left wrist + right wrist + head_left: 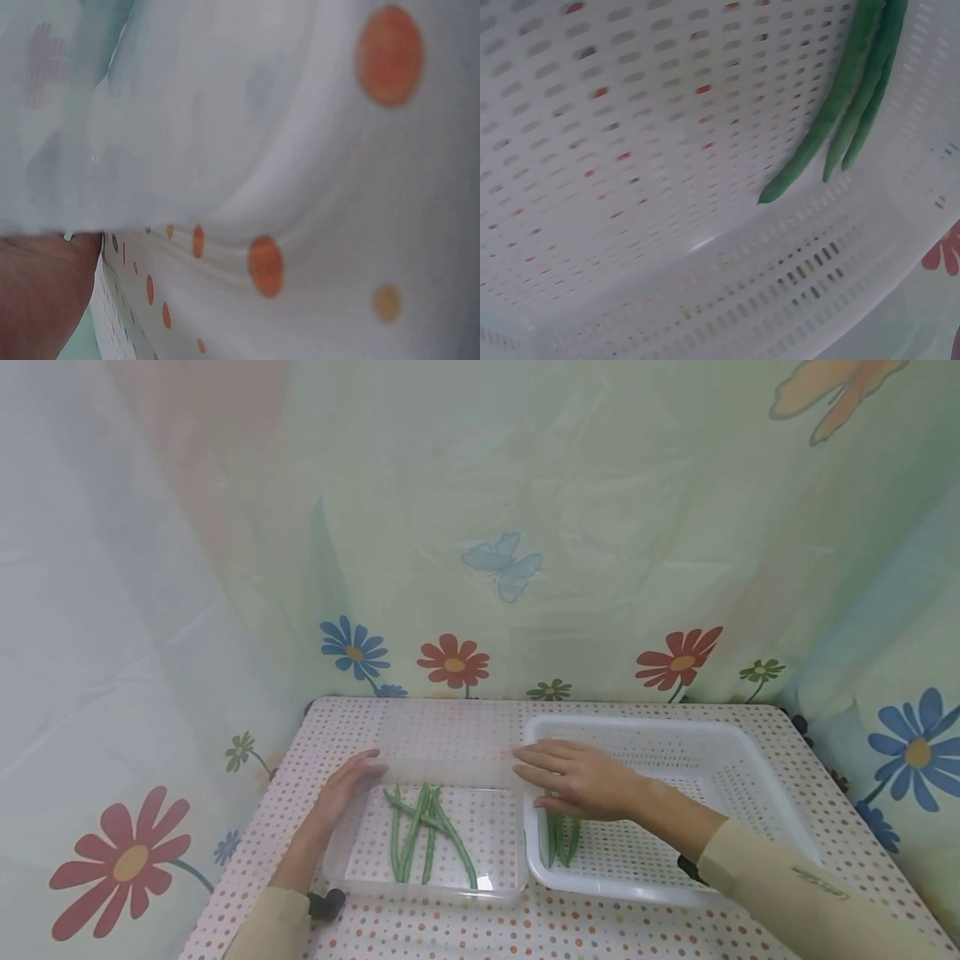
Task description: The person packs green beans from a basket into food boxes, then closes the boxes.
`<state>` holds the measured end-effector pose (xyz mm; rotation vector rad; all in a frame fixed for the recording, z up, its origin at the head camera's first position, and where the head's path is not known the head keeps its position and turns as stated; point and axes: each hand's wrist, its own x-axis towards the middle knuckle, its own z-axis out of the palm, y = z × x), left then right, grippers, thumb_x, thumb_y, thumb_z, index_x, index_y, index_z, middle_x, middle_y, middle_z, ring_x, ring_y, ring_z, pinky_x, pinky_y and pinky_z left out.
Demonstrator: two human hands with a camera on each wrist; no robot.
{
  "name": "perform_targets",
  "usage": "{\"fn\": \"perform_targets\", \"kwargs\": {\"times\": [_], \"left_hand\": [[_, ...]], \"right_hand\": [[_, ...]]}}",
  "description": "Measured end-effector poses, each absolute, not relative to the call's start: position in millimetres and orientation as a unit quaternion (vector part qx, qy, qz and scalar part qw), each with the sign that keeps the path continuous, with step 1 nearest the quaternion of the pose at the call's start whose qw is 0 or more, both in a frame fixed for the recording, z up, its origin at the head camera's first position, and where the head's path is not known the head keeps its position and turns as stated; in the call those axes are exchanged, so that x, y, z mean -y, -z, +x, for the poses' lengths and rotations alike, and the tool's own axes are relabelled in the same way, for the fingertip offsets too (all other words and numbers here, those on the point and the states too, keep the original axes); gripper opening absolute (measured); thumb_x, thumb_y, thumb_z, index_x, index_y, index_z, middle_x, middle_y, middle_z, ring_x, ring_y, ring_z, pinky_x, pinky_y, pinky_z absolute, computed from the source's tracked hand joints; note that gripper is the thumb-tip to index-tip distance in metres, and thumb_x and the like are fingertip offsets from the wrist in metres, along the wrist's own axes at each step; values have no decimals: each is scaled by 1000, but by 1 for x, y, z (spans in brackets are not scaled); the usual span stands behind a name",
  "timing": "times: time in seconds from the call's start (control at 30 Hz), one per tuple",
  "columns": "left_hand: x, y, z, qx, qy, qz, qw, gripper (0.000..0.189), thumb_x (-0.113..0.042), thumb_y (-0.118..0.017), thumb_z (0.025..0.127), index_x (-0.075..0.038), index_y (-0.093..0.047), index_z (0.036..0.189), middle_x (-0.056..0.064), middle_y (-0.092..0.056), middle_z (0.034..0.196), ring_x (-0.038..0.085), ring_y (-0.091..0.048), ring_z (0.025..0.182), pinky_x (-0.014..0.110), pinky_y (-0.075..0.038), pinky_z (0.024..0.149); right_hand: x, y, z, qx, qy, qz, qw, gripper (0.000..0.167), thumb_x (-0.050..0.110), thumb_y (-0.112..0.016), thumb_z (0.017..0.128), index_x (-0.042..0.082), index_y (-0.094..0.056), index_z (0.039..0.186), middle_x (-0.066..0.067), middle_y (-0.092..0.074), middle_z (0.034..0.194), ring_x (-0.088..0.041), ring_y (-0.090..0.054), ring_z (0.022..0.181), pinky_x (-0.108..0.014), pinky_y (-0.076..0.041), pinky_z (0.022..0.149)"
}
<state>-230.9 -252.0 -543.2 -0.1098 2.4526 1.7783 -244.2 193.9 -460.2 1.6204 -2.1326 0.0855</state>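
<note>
A clear plastic container (352,887) stands on the left with several green beans (411,835) inside, some crossing each other. Its see-through lid (450,731) is raised at the back. My left hand (345,787) is by the container's back left corner, fingers extended against the lid's side. In the left wrist view, part of that hand (45,292) shows beside the cloudy plastic wall. My right hand (581,779) reaches over the white basket's left rim, its fingers extended to the lid's right edge. Below it, a few green beans (817,135) lie along one side of the perforated basket (630,225).
A dotted cloth (420,935) covers the table. The white basket stands right beside the container, their sides nearly touching. Behind and at both sides hangs a curtain (570,610) printed with flowers and butterflies.
</note>
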Motion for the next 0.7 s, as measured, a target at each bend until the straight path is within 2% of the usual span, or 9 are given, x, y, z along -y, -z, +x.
{"fn": "perform_targets", "kwargs": {"times": [0.23,0.7], "left_hand": [[252,543,-229,-810,-583,-34,53,48,-48,-42,111,-27,-51,153,2,-40,167,31,-26,160,58,-11,131],[251,542,-229,-806,-587,-36,57,47,-49,-43,110,-28,-51,153,-1,-40,167,29,-25,160,59,-10,131]], "right_hand": [[-212,466,-246,806,-33,555,205,64,41,-77,92,15,-59,148,-4,-58,154,-25,-58,139,-45,-52,111],[-223,472,-246,804,-34,558,204,58,39,-75,95,12,-62,144,-7,-61,150,-26,-62,133,-46,-54,108]]}}
